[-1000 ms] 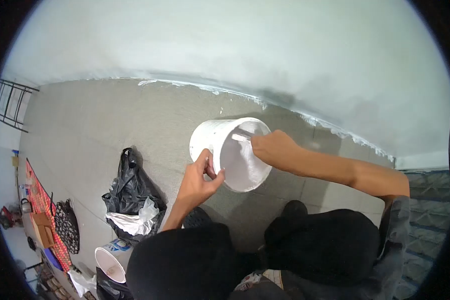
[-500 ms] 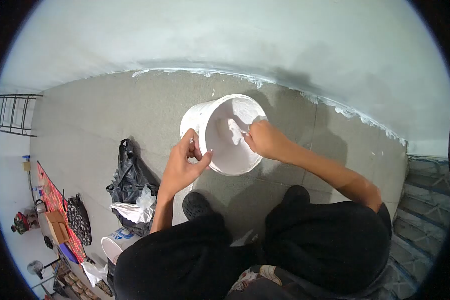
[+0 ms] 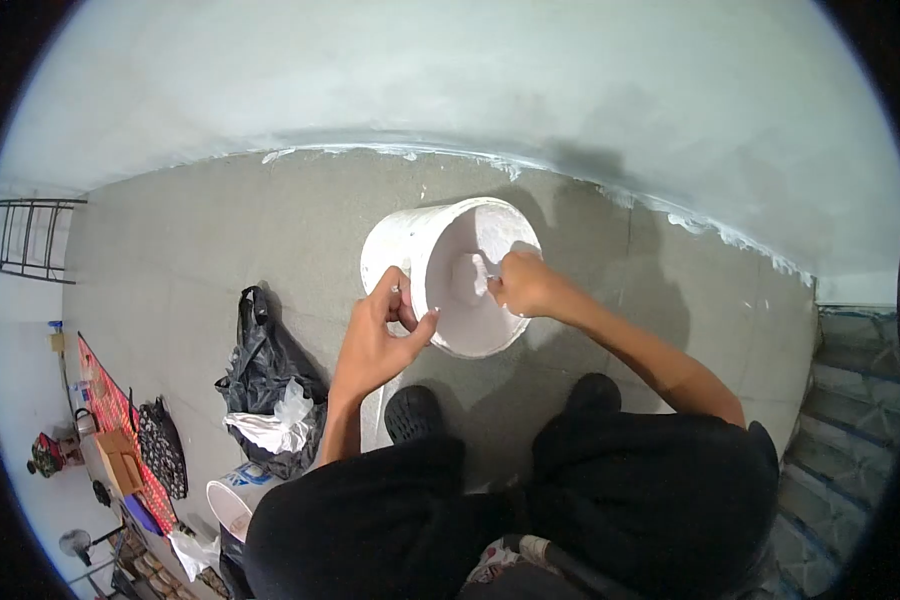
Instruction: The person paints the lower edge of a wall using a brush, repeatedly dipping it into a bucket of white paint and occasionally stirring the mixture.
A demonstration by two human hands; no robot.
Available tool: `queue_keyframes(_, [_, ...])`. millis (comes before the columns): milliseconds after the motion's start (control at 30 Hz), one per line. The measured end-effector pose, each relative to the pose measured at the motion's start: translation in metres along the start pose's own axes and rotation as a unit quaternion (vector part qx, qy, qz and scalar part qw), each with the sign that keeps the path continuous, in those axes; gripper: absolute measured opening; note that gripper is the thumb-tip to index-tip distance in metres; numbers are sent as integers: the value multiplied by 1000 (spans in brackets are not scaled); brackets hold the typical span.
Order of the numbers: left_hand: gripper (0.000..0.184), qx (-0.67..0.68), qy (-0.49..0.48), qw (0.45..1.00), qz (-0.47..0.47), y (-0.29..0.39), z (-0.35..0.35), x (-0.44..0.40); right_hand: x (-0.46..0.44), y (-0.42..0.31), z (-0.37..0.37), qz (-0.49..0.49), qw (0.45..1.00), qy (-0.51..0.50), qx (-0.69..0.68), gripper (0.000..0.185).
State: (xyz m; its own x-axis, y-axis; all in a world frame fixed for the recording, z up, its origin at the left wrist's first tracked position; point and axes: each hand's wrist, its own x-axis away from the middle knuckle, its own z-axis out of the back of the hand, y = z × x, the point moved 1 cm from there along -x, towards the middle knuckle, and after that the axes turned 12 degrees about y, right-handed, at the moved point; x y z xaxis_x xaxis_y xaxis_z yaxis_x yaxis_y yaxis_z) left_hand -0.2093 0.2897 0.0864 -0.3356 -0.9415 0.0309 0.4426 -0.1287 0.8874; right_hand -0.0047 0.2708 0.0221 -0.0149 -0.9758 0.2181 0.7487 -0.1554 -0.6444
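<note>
A white bucket [image 3: 395,245] is tipped toward me on the floor, its mouth facing me. My left hand [image 3: 375,335] grips the bucket's near left rim, fingers curled against the outside and thumb at the edge. Inside the mouth's right side, my right hand [image 3: 525,284] is closed, apparently around a small tool mostly hidden by the fingers. White paste [image 3: 478,273] shows just left of those fingers, inside the bucket. I cannot tell whether it sits on the tool or on the inner wall.
White paste smears run along the wall's base [image 3: 510,165]. A black plastic bag [image 3: 270,360] and a second bucket [image 3: 232,505] lie to my left. Farther left are a red patterned mat [image 3: 110,385] and a cardboard box [image 3: 120,462]. Steps [image 3: 850,400] descend at right.
My right hand has shifted slightly down the bucket's right side, and the white patch beside it looks smaller. The bucket sits a little lower and farther right in view. My left hand keeps its grip.
</note>
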Motion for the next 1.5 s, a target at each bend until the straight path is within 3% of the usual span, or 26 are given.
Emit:
queue_keyframes(200, [24,-46,-25,997,-52,3,-2,4,-5,8,-9,-94,992,-4,-81,37])
queue_keyframes(300, [24,-41,-25,998,-52,0,-2,1,-2,16,-11,-58,996,-13,-69,40])
queue_keyframes(400, [25,-44,-32,998,-37,6,0,-1,0,10,-17,-83,992,-47,-84,39])
queue_keyframes(500, [24,-34,-55,997,-51,2,1,-3,2,10,-7,-179,966,-69,-172,40])
queue_keyframes(600, [25,-25,-60,996,-54,-1,4,-5,19,14,12,-125,973,-47,-190,43])
queue_keyframes(733, [21,30,-14,998,-53,-20,21,-17,60,24,44,-123,969,-60,-204,45])
queue_keyframes(900, [16,141,22,989,40,-39,46,-36,91,33,68,-160,903,-105,-385,30])
queue_keyframes(1000, [14,172,54,980,81,-48,54,-38,93,40,42,-120,828,-147,-528,29])
queue_keyframes(1100, [15,172,96,973,117,-63,59,-31,91,35,34,-166,772,-164,-591,22])
queue_keyframes(1200, [17,178,111,967,143,-89,63,-15,84,39,39,-131,786,-110,-594,23])
queue_keyframes(1300, [22,173,100,969,148,-95,65,-1,78,44,41,-188,777,-36,-599,22])
queue_keyframes(1400, [26,187,114,963,156,-98,61,8,56,64,24,-219,745,33,-629,20])
queue_keyframes(1500, [27,196,112,962,155,-103,60,11,24,82,-5,-248,678,99,-684,19])
